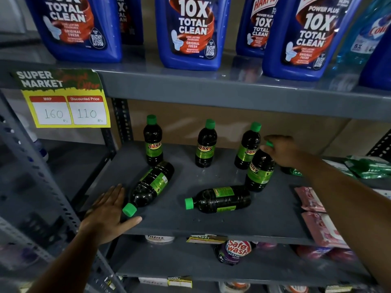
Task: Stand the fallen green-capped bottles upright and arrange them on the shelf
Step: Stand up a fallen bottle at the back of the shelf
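Dark bottles with green caps stand on the grey shelf [211,220]. Three are upright at the back: a left bottle [153,142], a middle bottle [205,145] and a right bottle [247,148]. A fourth bottle [259,171] stands upright in front of the right one, and my right hand [279,152] is closed over its cap. Two lie on their sides: a left fallen bottle [150,186], cap toward the shelf's front edge, and a middle fallen bottle [220,199], cap pointing left. My left hand [108,212] rests flat and open at the front edge, beside the left fallen bottle's cap.
Large blue toilet-cleaner bottles [190,32] fill the shelf above. A yellow price tag [67,102] hangs at upper left. Pink packets [317,218] and green packets [368,166] lie at the right of the shelf. A slotted upright post [42,187] runs down the left. More products sit below.
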`<state>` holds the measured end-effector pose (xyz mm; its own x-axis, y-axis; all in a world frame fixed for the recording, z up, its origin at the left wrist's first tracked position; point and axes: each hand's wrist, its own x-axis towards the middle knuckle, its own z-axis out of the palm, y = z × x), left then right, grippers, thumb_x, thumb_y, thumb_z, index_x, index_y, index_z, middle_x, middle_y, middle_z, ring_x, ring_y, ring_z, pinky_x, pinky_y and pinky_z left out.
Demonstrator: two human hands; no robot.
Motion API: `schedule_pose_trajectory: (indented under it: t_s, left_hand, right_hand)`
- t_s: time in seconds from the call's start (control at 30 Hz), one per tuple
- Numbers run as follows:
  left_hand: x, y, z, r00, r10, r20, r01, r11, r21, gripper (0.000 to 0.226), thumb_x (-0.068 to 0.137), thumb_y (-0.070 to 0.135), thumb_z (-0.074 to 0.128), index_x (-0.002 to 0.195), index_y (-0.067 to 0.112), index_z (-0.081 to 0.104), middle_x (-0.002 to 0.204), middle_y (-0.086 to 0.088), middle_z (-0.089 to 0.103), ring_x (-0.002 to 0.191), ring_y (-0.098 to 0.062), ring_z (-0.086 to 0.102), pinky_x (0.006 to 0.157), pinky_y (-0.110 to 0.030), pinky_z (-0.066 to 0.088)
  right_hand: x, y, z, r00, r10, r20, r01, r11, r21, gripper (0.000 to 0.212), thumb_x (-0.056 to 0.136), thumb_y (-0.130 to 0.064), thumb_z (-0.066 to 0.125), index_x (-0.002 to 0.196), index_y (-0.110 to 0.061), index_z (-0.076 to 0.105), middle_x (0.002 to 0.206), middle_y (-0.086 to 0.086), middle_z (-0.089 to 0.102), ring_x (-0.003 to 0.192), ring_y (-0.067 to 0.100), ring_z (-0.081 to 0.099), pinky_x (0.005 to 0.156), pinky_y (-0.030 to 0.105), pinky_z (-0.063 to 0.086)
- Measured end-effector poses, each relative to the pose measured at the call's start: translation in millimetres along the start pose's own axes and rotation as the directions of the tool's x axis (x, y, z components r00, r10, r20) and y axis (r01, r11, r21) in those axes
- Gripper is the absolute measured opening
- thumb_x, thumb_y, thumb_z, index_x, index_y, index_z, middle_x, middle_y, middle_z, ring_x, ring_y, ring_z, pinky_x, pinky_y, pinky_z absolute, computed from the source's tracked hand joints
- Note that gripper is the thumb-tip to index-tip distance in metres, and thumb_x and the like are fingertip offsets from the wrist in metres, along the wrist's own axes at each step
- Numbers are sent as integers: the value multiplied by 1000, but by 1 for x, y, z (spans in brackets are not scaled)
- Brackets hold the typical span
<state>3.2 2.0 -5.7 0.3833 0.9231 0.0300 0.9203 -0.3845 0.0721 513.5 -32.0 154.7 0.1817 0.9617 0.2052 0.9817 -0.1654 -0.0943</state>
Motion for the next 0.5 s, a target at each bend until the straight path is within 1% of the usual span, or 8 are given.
schedule_pose_trajectory:
  t_s: [0.2,0.23,0.27,0.33,0.37,0.4,0.43,0.5]
  left_hand:
    - [0,-2,3,1000,3,-18,-3,1000,-14,125,63,96,14,152,8,10,164,-8,10,151,-20,8,120,-37,9]
    - [0,-2,3,1000,3,-14,-3,1000,-18,125,64,96,14,152,8,9,164,-8,9,151,-20,7,120,-36,9]
    - [0,-1,3,1000,3,-10,-3,1000,-19,125,63,96,14,152,8,8,164,-8,9,151,-20,6,121,-36,8]
    - [0,-2,3,1000,2,0,-2,1000,-20,126,62,97,11,152,8,7,164,-9,7,151,-20,4,121,-37,7]
    - [0,-2,3,1000,1,8,-1,1000,-24,127,62,97,10,152,8,5,164,-8,5,151,-20,3,122,-37,7]
    - [0,-2,3,1000,-2,16,2,1000,-30,127,61,97,9,152,8,4,164,-8,3,151,-19,1,122,-37,6]
    - [1,-2,3,1000,-4,22,4,999,-37,128,60,97,8,152,8,3,164,-8,2,151,-19,0,122,-38,6]
    - [1,-2,2,1000,-5,29,7,999,-50,128,60,97,8,152,9,1,164,-7,0,151,-19,-1,123,-38,6]
  right_hand:
    - [-7,3,0,999,-5,-50,4,1000,-6,47,89,-39,59,120,-3,58,116,22,65,104,40,60,86,40,46]
    - [-10,1,-1,998,-2,-69,0,1000,-28,50,87,-42,61,121,-6,55,116,22,64,104,41,59,86,43,47]
    - [-14,-2,-4,991,-23,-131,14,997,-74,54,83,-45,65,123,-10,52,116,20,63,104,43,58,85,46,48]
    - [-23,-15,-6,944,-145,-297,104,984,-147,55,76,-45,66,121,-18,48,111,17,63,99,44,58,80,51,50]
    - [-30,-27,-7,900,-239,-365,198,969,-146,49,75,-42,63,118,-21,50,107,15,64,95,42,60,78,49,50]
    - [-38,-40,-5,865,-334,-375,306,942,-135,45,76,-40,60,116,-22,52,106,13,65,94,39,60,78,47,51]
    - [-46,-51,0,841,-427,-331,409,904,-125,46,76,-37,60,119,-22,54,108,11,65,97,36,60,82,46,50]
    - [-62,-68,19,824,-554,-119,549,832,-75,58,76,-35,64,130,-20,52,120,9,61,108,30,57,90,43,46]
